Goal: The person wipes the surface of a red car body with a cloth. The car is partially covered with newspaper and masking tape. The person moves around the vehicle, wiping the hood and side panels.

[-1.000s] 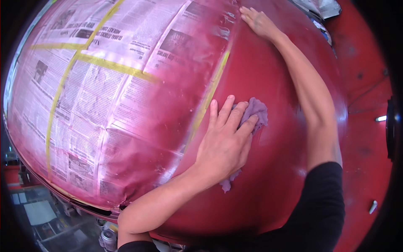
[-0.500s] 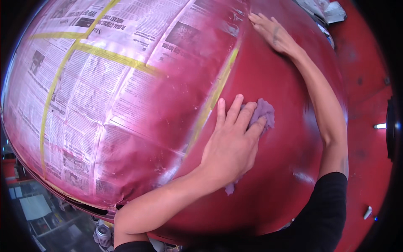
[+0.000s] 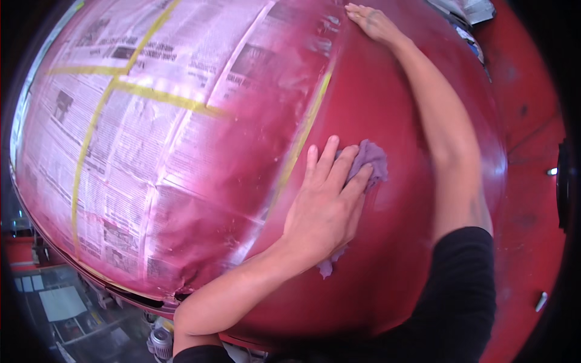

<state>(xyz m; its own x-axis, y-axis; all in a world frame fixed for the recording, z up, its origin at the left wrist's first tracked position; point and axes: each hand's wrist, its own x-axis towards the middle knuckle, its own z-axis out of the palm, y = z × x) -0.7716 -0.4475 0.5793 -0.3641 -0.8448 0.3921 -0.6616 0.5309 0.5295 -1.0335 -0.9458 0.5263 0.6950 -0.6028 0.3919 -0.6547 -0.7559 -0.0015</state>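
Observation:
A curved, dark red painted panel (image 3: 393, 260), which looks like a car's bodywork, spreads beneath both arms. My left hand (image 3: 327, 206) presses a crumpled purple cloth (image 3: 370, 162) against it; the cloth pokes out by the thumb and below the palm. At the far end of the panel, my right hand (image 3: 373, 24) rests with its fingers stretched out, and nothing shows in it. Its fingertips lie near the border of the masking newspaper (image 3: 130, 145), which covers the surface on the left. Yellow masking tape (image 3: 302, 136) runs along that border, partly oversprayed red.
Red floor (image 3: 529, 242) lies to the right, with a small white object (image 3: 541, 301) on it. Crumpled silvery sheeting (image 3: 475, 9) sits beyond the panel's far right edge. At lower left are a glass-topped surface (image 3: 78, 327) and a grey cylindrical metal part (image 3: 160, 343).
My right hand has slid farther away and slightly left along the panel. The left hand stays on the cloth at nearly the same spot, while the whole view has shifted a little.

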